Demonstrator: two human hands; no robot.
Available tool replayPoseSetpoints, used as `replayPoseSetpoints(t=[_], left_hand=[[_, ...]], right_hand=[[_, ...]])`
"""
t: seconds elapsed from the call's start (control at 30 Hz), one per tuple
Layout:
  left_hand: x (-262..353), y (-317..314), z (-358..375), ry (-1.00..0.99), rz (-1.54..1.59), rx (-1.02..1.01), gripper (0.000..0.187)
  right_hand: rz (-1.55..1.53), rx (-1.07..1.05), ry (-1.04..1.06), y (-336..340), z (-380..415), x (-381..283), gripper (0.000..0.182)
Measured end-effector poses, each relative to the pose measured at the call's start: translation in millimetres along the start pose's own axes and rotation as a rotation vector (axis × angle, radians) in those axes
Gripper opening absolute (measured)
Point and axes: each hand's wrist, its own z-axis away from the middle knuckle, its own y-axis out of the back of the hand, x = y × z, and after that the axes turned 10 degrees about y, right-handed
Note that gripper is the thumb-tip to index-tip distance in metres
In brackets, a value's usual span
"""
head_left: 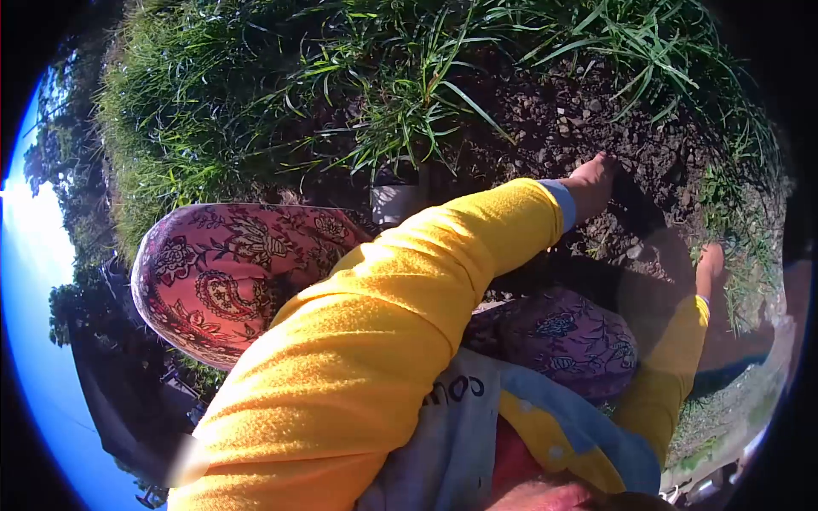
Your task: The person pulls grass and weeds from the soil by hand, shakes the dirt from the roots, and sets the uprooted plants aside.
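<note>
My left hand (pixel 592 180), at the end of a yellow sleeve (pixel 383 341) with a pale blue cuff, is low over the dark, stony soil (pixel 554 119). Its back shows, and the fingers are curled out of sight or lost in shadow. Further right, my right hand (pixel 709 260) is beside low green weeds (pixel 724 200) at the edge of the bare ground. That hand is small in view and its fingers do not show clearly. I see no object in either hand.
Long grass (pixel 426 85) lines the top of the view. My patterned knees (pixel 243 281) are bent below the soil strip. A pale container-like object (pixel 396 203) stands between knee and sleeve, partly hidden. Trees (pixel 77 170) and bright sky are at the left, so the view is turned sideways.
</note>
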Motion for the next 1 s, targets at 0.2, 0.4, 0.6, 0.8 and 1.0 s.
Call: replayPoseSetpoints(t=[0.2,0.4,0.6,0.8,1.0], left_hand=[[-3,17,11,-0.040,-0.042,0.028,0.033],[-1,8,2,-0.030,-0.091,0.047,0.034],[2,15,-3,-0.027,-0.146,-0.088,0.040],[1,12,0,-0.030,-0.142,0.005,0.043],[0,5,0,-0.030,-0.152,0.053,0.040]], right_hand=[[0.392,-0.095,-0.082,28,20,-53,0.025],[0.244,-0.054,0.004,16,62,-77,0.024],[0.480,0.073,0.477,-21,185,-65,0.025],[0.254,-0.019,0.418,43,203,-58,0.029],[-1.497,0.270,0.346,95,167,-67,0.031]])
